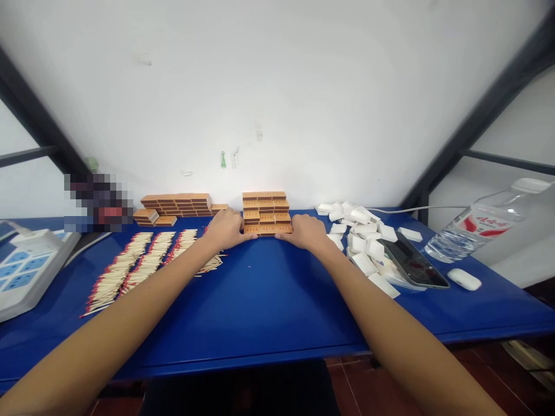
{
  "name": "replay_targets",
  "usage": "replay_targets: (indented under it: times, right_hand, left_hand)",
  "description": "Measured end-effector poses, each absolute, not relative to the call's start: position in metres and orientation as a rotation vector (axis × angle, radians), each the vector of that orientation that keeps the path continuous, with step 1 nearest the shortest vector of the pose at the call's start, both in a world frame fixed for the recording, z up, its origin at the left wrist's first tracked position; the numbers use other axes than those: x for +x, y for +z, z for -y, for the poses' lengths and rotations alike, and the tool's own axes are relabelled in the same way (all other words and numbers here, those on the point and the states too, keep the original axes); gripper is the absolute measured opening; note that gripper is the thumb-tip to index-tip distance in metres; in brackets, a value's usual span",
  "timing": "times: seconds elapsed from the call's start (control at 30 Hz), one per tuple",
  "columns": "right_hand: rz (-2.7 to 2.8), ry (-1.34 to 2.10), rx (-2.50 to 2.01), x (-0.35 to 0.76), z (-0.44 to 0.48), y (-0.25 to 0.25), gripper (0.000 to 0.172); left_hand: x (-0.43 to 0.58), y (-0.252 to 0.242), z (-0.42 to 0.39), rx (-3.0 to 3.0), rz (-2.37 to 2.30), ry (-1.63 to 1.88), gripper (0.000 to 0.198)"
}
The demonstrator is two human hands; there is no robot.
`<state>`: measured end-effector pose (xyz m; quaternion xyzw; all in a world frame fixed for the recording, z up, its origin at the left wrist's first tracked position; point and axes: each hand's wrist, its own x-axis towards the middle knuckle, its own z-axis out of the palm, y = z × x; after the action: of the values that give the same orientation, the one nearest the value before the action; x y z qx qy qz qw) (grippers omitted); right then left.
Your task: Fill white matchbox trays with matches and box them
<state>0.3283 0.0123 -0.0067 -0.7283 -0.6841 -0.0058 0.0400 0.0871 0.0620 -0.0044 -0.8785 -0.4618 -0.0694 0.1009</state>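
Note:
Both my arms reach forward across a blue table [269, 312]. My left hand [225, 229] and my right hand [306, 231] press against the two ends of the bottom row of a stack of orange matchbox sleeves [265, 211] by the white wall. The fingers of both hands curl round the ends of that bottom row. Rows of red-tipped matchsticks [139, 263] lie left of my left hand. A heap of white inner trays [362, 242] lies right of my right hand.
A second, longer pile of orange sleeves [176, 207] stands at the back left. A white scale [26, 268] is at the far left. A dark phone [414, 263], a white earbud case [463, 279] and a lying water bottle [489, 228] are at the right.

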Motion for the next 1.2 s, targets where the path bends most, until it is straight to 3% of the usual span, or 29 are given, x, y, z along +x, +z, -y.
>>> replay_targets:
  times: [0.23, 0.4, 0.53, 0.87, 1.2]
  right_hand:
    - [2.108, -0.05, -2.206, 0.322, -0.009, -0.007, 0.058]
    - [2.09, -0.03, -2.24, 0.326, -0.007, 0.0, 0.068]
    - [2.065, -0.078, -2.27, 0.329, -0.008, 0.004, 0.073]
    - [2.047, -0.118, -2.246, 0.326, -0.009, -0.001, 0.046]
    - [1.949, -0.153, -2.284, 0.339, -0.015, 0.002, 0.033]
  left_hand:
    - [0.089, -0.006, -0.057, -2.58, 1.373, -0.181, 0.057]
    - [0.068, 0.011, -0.065, -2.545, 1.404, -0.205, 0.055]
    - [0.038, 0.029, -0.088, -2.457, 1.483, -0.174, 0.038]
    - [0.031, 0.024, -0.114, -2.459, 1.455, 0.016, 0.03]
    - [0.007, 0.048, -0.08, -2.325, 1.613, -0.107, 0.036]
